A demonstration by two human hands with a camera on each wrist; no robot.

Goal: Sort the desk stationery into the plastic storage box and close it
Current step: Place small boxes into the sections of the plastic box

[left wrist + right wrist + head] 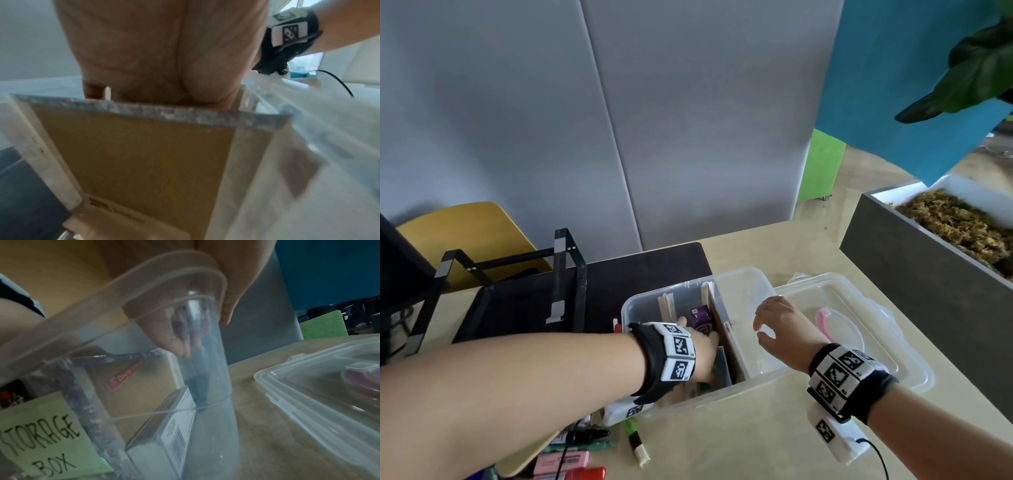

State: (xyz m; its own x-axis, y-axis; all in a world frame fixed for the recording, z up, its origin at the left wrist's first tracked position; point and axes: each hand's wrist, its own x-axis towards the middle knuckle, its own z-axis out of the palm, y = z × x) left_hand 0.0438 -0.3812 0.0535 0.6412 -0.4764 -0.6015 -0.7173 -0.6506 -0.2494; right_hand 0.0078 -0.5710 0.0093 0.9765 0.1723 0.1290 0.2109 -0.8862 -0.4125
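Note:
The clear plastic storage box [743, 274] stands open on the table, split by cardboard dividers [722, 329]. My left hand [702, 346] reaches down into its left compartment, beside a purple item [700, 315]. The divider [144, 162] hides its fingers, and only the palm [154, 56] shows. My right hand [774, 325] hovers over the right compartment with loosely curled fingers [179, 337] and holds nothing. A white barcoded carton [174, 426] lies in that compartment. The box's lid [893, 342] lies flat to the right. A green "STORAGE BOX" label [41, 434] is on the front wall.
Pink highlighters [561, 460], a red marker [585, 474] and a green marker [635, 442] lie on the table at the lower left. A black metal stand [565, 274] sits on a dark mat behind the box. A dark planter [928, 246] stands at the right.

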